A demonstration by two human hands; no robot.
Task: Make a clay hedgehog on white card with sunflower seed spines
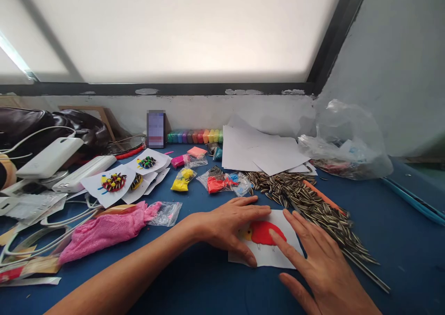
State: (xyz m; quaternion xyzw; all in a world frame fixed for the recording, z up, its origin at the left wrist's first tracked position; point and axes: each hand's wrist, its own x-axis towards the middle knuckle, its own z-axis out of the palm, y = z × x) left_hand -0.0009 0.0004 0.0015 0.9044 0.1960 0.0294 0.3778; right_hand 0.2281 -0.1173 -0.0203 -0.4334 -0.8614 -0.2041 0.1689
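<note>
A small white paper [276, 260] lies on the blue table in front of me. On it is a flat red clay shape [262, 232] with a yellow head part [248, 234] at its left end and thin drawn legs below. My left hand [231, 224] rests along the paper's left and upper edge, fingers apart, holding nothing. With its index fingertip my right hand [314, 257] touches the red clay; its other fingers are stretched out over the paper's right side. Sunflower seeds [323, 213] are heaped just beyond my right hand.
Behind the hands lie yellow clay [181, 180], a red clay packet [216, 184] and white sheets [257, 148]. A thin metal rod [368, 271] is at right. Finished clay pictures [114, 185], a pink cloth [104, 231], cables and white power banks [50, 157] crowd the left.
</note>
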